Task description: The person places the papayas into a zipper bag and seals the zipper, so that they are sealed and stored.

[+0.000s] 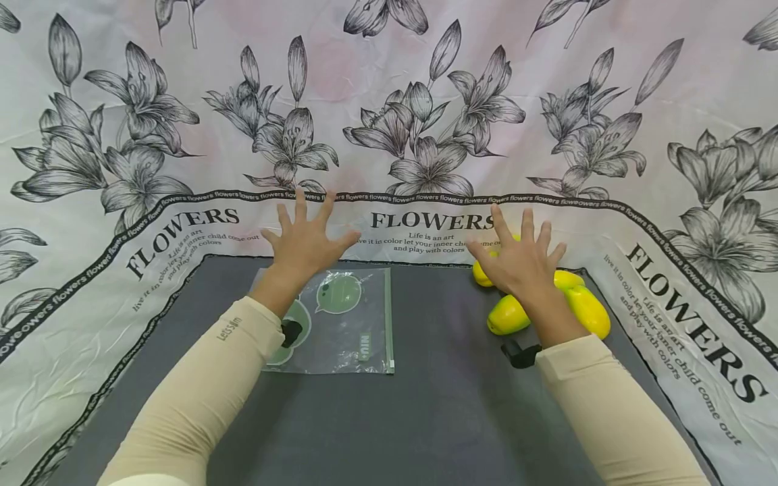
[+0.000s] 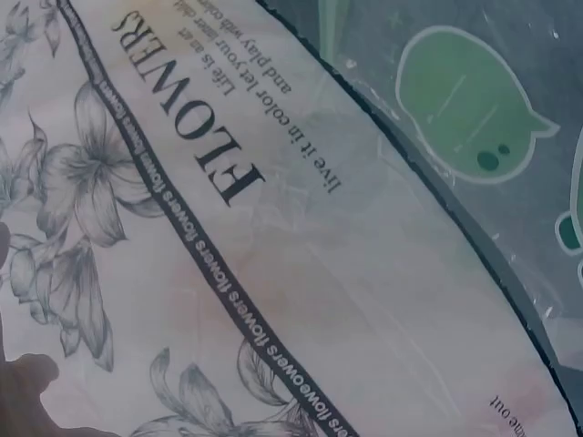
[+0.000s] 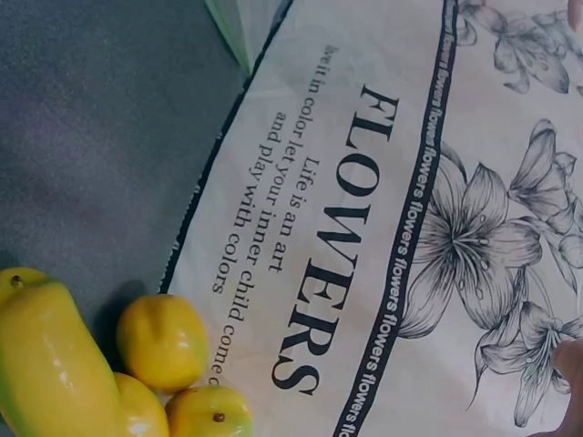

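Note:
Both hands are raised over the far part of the grey table with their fingers spread, holding nothing. My left hand (image 1: 308, 241) is above a clear zip bag (image 1: 365, 324) printed with green speech bubbles, which lies flat. Over a cluster of yellow fruit is my right hand (image 1: 521, 260), its wrist and palm hiding part of the pile. A yellow fruit (image 1: 508, 316) with a greenish tint lies left of that wrist, and a longer yellow mango-like fruit (image 1: 588, 312) lies to its right. The right wrist view shows a small round yellow fruit (image 3: 162, 343) beside a larger one.
A white cloth (image 1: 328, 81) printed with lilies and the word FLOWERS hangs behind the grey table (image 1: 413, 425) and runs down both its sides. Black wrist straps (image 1: 521, 354) show beneath the cream sleeves.

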Tool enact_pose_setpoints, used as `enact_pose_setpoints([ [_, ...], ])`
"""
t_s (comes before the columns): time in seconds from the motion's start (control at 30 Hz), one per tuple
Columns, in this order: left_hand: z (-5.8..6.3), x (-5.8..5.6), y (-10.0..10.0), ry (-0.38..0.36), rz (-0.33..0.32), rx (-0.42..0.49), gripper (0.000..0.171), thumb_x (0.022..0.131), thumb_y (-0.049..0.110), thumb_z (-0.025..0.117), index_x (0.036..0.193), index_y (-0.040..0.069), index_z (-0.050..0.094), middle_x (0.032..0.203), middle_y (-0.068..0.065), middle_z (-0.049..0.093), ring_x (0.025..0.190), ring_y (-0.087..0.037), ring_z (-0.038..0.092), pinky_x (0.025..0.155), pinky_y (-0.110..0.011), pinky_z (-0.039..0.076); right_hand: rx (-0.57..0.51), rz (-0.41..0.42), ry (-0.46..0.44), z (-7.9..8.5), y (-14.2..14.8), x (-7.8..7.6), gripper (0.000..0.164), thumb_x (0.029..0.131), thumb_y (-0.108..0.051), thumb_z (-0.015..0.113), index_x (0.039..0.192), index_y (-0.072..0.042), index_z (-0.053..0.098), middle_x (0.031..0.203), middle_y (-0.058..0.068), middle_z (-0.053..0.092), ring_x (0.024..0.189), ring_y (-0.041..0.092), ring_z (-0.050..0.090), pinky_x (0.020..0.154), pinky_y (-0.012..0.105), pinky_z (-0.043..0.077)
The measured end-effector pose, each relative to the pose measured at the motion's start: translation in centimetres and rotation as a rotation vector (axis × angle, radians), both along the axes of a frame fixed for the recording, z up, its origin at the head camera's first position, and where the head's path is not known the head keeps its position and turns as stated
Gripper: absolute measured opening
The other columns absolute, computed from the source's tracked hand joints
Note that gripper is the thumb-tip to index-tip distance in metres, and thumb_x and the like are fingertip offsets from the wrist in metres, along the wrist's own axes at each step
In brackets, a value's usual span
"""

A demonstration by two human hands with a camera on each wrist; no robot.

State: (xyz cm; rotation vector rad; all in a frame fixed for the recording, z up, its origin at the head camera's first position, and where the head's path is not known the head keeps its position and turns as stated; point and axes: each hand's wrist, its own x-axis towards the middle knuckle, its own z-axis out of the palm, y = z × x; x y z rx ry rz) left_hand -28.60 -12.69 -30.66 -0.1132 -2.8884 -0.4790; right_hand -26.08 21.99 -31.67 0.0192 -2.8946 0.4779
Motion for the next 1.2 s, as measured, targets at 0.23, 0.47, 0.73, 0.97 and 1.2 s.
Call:
enact_pose_setpoints([
  [0.23, -1.4, 0.5, 1.2, -0.007, -0.018, 0.016, 0.092, 0.078, 0.086, 0.032, 0.152, 0.046, -0.003, 0.157, -0.014, -0.017, 0.137, -0.053, -0.010, 0.092, -0.085, -0.001, -0.006, 0.005, 0.017, -0.5, 0.0, 0.6, 0.086, 0.086, -0.079, 0.026, 0.156, -0.034, 0.004, 0.156, 0.022, -0.015, 0.135, 0.054, -0.017, 0.097, 0.078, -0.012],
  [0.47, -3.0, 0.8, 2.3, -0.031, -0.024, 0.002, 0.089, 0.078, 0.087, 0.030, 0.150, 0.049, -0.007, 0.158, -0.013, -0.013, 0.138, -0.052, -0.004, 0.093, -0.085, 0.005, -0.016, 0.009, 0.030, -1.4, -0.1, 1.0, 0.085, 0.087, -0.077, 0.028, 0.156, -0.032, 0.006, 0.157, 0.022, -0.010, 0.137, 0.054, -0.012, 0.099, 0.077, -0.010],
  [0.73, -4.9, 1.2, 3.4, -0.038, -0.026, -0.009, 0.089, 0.080, 0.084, 0.034, 0.152, 0.047, -0.003, 0.159, -0.012, -0.012, 0.139, -0.050, -0.001, 0.094, -0.083, 0.005, -0.035, 0.011, 0.044, -2.5, -0.3, 1.1, 0.083, 0.088, -0.075, 0.031, 0.156, -0.034, 0.006, 0.157, 0.023, -0.006, 0.137, 0.054, -0.010, 0.099, 0.078, -0.007],
  [0.97, -6.3, 1.4, 4.4, -0.068, -0.039, -0.003, 0.087, 0.081, 0.083, 0.036, 0.150, 0.050, -0.006, 0.159, -0.012, -0.010, 0.140, -0.050, 0.000, 0.096, -0.082, 0.006, -0.042, 0.020, 0.043, -3.5, -0.5, 0.9, 0.085, 0.087, -0.077, 0.030, 0.156, -0.034, 0.005, 0.157, 0.023, -0.006, 0.137, 0.054, -0.010, 0.098, 0.078, -0.007],
  [1.2, -8.2, 1.4, 5.3, -0.066, -0.056, -0.018, 0.089, 0.077, 0.088, 0.028, 0.149, 0.050, -0.009, 0.159, -0.013, -0.009, 0.139, -0.050, 0.000, 0.096, -0.082, 0.006, -0.030, 0.023, 0.026, -4.3, -1.0, 0.8, 0.088, 0.085, -0.079, 0.028, 0.156, -0.032, 0.005, 0.158, 0.022, -0.008, 0.137, 0.053, -0.010, 0.100, 0.077, -0.005],
])
